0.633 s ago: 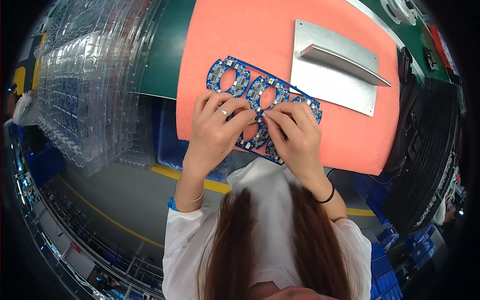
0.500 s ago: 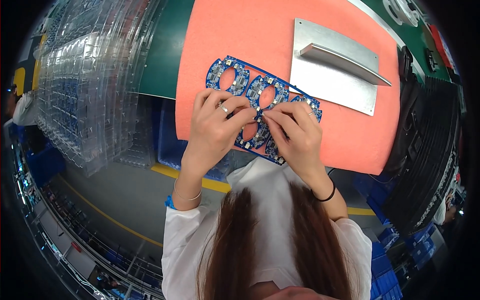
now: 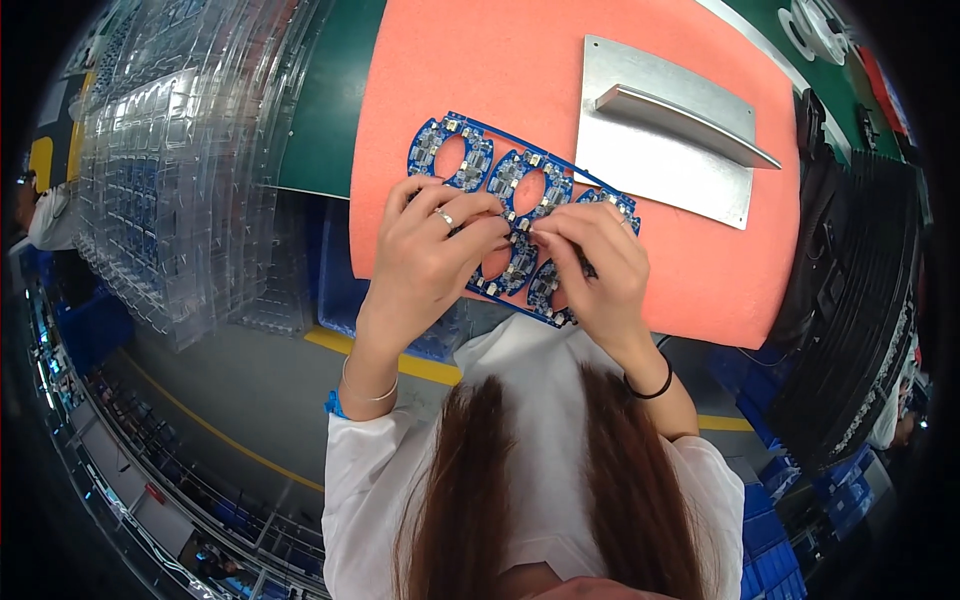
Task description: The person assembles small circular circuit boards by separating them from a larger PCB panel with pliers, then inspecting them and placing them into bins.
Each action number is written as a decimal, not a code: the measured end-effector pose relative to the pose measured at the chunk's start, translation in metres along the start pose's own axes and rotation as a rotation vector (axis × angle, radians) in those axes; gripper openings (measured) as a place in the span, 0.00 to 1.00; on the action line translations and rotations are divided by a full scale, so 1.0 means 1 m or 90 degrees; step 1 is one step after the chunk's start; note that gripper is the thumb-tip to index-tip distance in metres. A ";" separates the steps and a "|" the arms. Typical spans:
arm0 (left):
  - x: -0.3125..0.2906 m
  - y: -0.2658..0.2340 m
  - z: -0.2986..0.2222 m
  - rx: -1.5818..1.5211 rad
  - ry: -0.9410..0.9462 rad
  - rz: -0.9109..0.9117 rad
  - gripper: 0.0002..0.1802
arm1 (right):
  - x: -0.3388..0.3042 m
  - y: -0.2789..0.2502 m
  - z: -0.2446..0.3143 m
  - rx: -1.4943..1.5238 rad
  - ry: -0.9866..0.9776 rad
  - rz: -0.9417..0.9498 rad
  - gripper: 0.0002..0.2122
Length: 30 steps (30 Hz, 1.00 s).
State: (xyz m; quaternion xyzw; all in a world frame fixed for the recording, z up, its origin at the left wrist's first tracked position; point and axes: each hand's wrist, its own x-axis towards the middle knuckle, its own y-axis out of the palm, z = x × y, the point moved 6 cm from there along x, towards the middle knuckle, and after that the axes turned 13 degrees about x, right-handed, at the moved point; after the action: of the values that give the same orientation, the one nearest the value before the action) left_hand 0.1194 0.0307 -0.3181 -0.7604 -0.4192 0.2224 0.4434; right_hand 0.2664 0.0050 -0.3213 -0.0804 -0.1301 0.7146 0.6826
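Observation:
A blue circuit board panel (image 3: pixel 521 178), made of several ring-shaped boards with oval holes, lies at a slant on a salmon-coloured foam mat (image 3: pixel 690 275). My left hand (image 3: pixel 428 240) is closed over its left part, with thumb and fingertips pressed together near the panel's middle. From the right, my right hand (image 3: pixel 600 265) reaches over the panel, its thumb and forefinger pinched close beside the left fingertips. Whatever sits between the right fingertips is too small to make out. Both hands cover parts of the lower rings.
A metal plate with an upright fin (image 3: pixel 665 130) lies on the mat behind the panel. Clear plastic trays (image 3: pixel 170 190) are stacked high at the left. Black ribbed trays (image 3: pixel 850 310) stand at the right. A white reel (image 3: pixel 815 30) rests on the green table (image 3: pixel 330 100) at the far right.
The circuit board panel has shifted slightly left. My right fingertips have moved a little to the right, and my right fingers are more curled; my left hand keeps nearly the same pose.

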 end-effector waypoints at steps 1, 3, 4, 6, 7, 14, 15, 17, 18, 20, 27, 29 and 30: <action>0.000 0.001 -0.001 0.000 0.000 0.000 0.08 | 0.000 -0.003 0.003 0.000 0.000 0.000 0.07; 0.002 0.003 -0.003 0.022 0.010 0.006 0.09 | -0.005 -0.004 0.014 0.007 0.002 0.050 0.07; 0.004 0.004 -0.003 0.022 0.010 0.006 0.09 | -0.015 0.000 0.027 -0.007 -0.069 0.071 0.09; 0.011 0.003 -0.004 0.017 0.001 0.005 0.06 | -0.033 0.015 0.045 0.065 -0.146 0.162 0.11; 0.011 0.004 -0.005 0.030 0.005 0.018 0.05 | -0.040 0.026 0.047 0.063 -0.141 0.200 0.11; 0.011 0.013 -0.008 0.064 0.035 0.009 0.10 | -0.039 0.047 0.049 0.019 -0.124 0.330 0.13; 0.011 0.013 -0.008 0.070 0.036 0.013 0.08 | -0.037 0.038 0.051 0.024 -0.146 0.325 0.13; 0.011 0.013 -0.007 0.074 0.038 0.016 0.06 | -0.027 0.011 0.042 -0.038 -0.156 0.250 0.13; 0.010 0.013 -0.007 0.079 0.045 0.019 0.06 | -0.023 -0.004 0.031 -0.060 -0.127 0.178 0.13; 0.009 0.013 -0.006 0.082 0.054 0.022 0.07 | -0.013 -0.035 0.009 -0.159 -0.008 0.069 0.12; 0.006 0.016 -0.010 0.101 0.062 0.039 0.11 | 0.004 -0.057 -0.019 -0.222 0.017 -0.019 0.09; 0.007 0.018 -0.012 0.105 0.060 0.039 0.11 | 0.004 -0.060 -0.021 -0.203 0.028 -0.025 0.08; 0.008 0.018 -0.014 0.096 0.061 0.027 0.11 | 0.004 -0.062 -0.020 -0.196 0.031 -0.027 0.08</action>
State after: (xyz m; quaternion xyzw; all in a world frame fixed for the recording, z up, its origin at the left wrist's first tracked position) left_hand 0.1416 0.0259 -0.3263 -0.7431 -0.3637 0.2260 0.5142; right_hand 0.3316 0.0127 -0.3221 -0.1985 -0.2236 0.6697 0.6798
